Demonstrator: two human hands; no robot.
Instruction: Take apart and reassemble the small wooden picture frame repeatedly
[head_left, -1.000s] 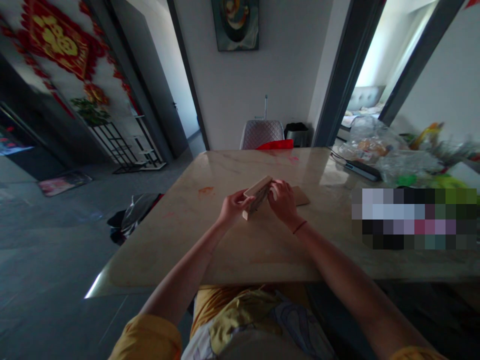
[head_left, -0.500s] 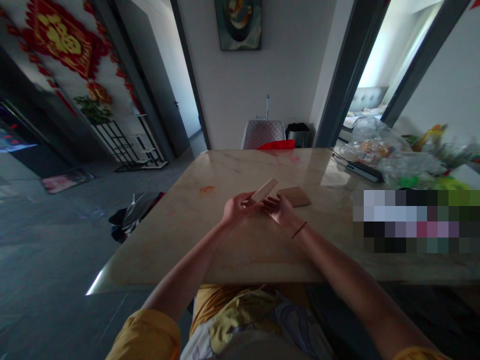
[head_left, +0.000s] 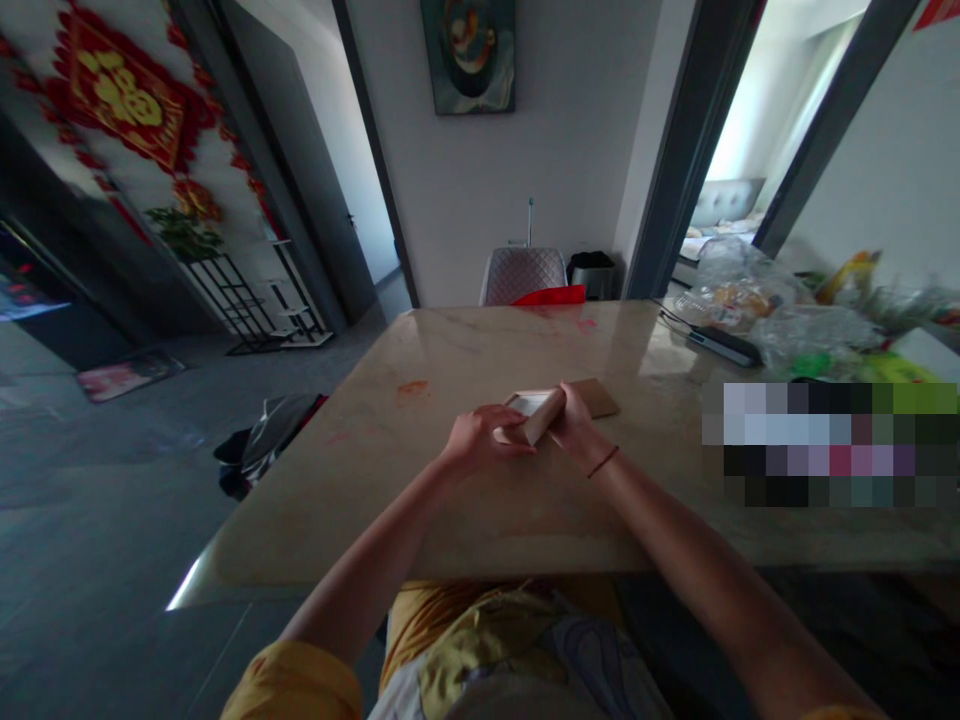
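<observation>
Near the middle of the table, between its near and far edges, I see a small open box grasped by 2 hands: the left hand at its left end, the right hand, palm-up 0.5 seconds ago, now wrapped round its right side. It has turned, baring a pale interior. Toward the far edge lies a flat brown piece.
</observation>
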